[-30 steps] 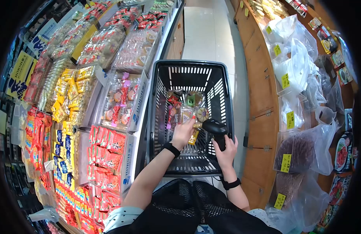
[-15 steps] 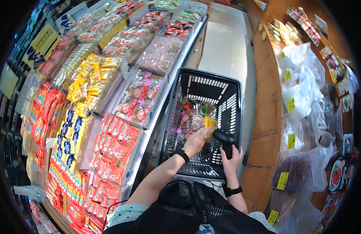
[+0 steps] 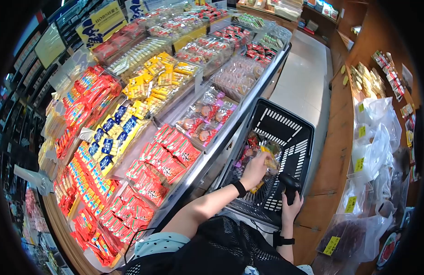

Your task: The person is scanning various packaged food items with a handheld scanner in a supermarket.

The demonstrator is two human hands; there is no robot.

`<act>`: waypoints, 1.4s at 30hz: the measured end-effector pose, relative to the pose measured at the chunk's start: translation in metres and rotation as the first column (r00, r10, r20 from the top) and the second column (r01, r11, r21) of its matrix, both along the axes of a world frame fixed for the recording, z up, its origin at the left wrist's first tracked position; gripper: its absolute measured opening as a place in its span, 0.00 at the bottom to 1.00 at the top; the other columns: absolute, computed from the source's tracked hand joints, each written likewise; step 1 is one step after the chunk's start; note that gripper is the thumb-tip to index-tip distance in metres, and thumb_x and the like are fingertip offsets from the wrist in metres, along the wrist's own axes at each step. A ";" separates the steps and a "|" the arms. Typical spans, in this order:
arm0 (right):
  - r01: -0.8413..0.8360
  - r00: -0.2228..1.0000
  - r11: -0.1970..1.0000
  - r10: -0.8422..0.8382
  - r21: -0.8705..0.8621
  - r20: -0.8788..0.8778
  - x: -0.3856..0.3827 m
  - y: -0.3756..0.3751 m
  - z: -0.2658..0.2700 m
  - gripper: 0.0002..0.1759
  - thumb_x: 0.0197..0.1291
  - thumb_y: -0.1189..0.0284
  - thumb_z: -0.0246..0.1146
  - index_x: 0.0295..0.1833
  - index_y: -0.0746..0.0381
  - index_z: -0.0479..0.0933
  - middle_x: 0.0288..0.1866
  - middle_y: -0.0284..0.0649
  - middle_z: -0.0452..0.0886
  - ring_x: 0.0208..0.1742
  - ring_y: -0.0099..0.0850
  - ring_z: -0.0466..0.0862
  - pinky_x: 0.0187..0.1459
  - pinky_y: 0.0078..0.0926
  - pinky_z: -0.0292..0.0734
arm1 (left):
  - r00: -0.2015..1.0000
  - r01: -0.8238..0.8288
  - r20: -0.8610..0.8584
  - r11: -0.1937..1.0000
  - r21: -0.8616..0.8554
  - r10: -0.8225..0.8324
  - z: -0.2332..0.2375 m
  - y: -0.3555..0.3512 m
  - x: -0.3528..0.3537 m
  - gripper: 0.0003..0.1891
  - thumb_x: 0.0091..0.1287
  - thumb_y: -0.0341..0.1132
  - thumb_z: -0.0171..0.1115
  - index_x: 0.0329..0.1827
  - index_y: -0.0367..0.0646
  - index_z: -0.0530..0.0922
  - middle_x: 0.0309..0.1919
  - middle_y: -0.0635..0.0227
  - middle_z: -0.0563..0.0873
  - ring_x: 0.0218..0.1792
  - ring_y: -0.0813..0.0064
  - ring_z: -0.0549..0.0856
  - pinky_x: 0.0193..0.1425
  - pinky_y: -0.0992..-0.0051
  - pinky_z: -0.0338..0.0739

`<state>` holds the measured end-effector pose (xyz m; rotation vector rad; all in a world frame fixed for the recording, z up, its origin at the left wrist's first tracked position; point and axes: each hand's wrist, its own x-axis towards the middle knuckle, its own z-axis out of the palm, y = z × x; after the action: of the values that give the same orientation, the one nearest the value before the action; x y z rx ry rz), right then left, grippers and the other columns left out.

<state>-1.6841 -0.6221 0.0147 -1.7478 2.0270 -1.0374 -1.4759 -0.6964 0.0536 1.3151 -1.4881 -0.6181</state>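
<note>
nearest the camera, the right hand (image 3: 290, 210) is clenched round the grip of a black scanner (image 3: 289, 182), whose head sits over the near right edge of the black basket (image 3: 287, 120). just beyond it and to the left, the left hand (image 3: 254, 170) reaches in over the basket's near edge with its fingers pinched on a small snack packet (image 3: 270, 161). the packet hangs inside the basket, above the other wrapped snacks (image 3: 251, 145) lying toward its far left corner. the work looks to be passing the packet before the scanner. to do that well, i'd judge the packet wants turning so its printed code faces the scanner's head. it should be held flat and steady, with fingers off the code and the film pulled smooth against glare. the packet looks clear-wrapped with yellow showing, too blurred for its print to be read. further left, the shelf bins hold red packets (image 3: 168, 158) and yellow packets (image 3: 152, 85).
</note>
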 end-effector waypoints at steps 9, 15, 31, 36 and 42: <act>0.051 0.999 0.998 -0.051 -0.024 -0.018 0.005 -0.003 0.008 0.29 0.48 0.64 0.68 0.52 0.71 0.72 0.52 0.51 0.75 0.62 0.50 0.64 0.62 0.41 0.58 | 0.646 -0.449 0.543 0.842 -0.299 0.537 0.139 0.038 0.184 0.10 0.49 0.23 0.53 0.35 0.43 0.76 0.30 0.60 0.80 0.34 0.58 0.79 0.38 0.62 0.74; 0.069 0.998 0.997 -0.069 -0.023 -0.011 0.004 -0.005 0.005 0.30 0.48 0.62 0.68 0.53 0.71 0.72 0.52 0.50 0.76 0.63 0.50 0.62 0.63 0.43 0.56 | 0.086 -0.473 0.836 0.761 -0.444 0.541 0.150 0.030 0.313 0.08 0.47 0.26 0.58 0.32 0.40 0.76 0.33 0.59 0.79 0.38 0.58 0.77 0.42 0.64 0.73; 0.067 0.995 0.993 -0.074 -0.098 -0.071 0.011 -0.013 0.011 0.28 0.48 0.62 0.68 0.51 0.69 0.73 0.43 0.49 0.78 0.57 0.50 0.68 0.63 0.42 0.57 | 0.371 -0.362 0.789 0.859 -0.362 0.489 0.122 -0.026 0.355 0.21 0.49 0.21 0.55 0.49 0.35 0.71 0.56 0.48 0.68 0.55 0.51 0.70 0.59 0.61 0.66; 0.037 0.992 0.994 -0.049 -0.104 -0.119 0.015 -0.018 0.016 0.27 0.48 0.63 0.68 0.50 0.69 0.73 0.42 0.49 0.78 0.55 0.49 0.69 0.62 0.42 0.58 | 0.722 0.029 0.642 0.915 -0.402 0.259 0.177 -0.026 0.232 0.15 0.54 0.24 0.56 0.47 0.38 0.74 0.48 0.58 0.76 0.49 0.56 0.75 0.53 0.65 0.69; 0.046 0.986 0.989 -0.067 -0.140 -0.150 0.016 -0.024 0.017 0.26 0.48 0.63 0.68 0.48 0.70 0.74 0.37 0.49 0.78 0.49 0.48 0.73 0.61 0.42 0.59 | 0.661 0.397 0.546 0.857 0.328 -0.515 0.092 -0.025 0.057 0.16 0.57 0.40 0.57 0.43 0.39 0.75 0.38 0.55 0.81 0.42 0.54 0.80 0.46 0.63 0.74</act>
<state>-1.6682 -0.6458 0.0317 -1.9027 2.1559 -1.1142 -1.4190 -0.7215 0.1453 1.3510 -2.4174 -0.6844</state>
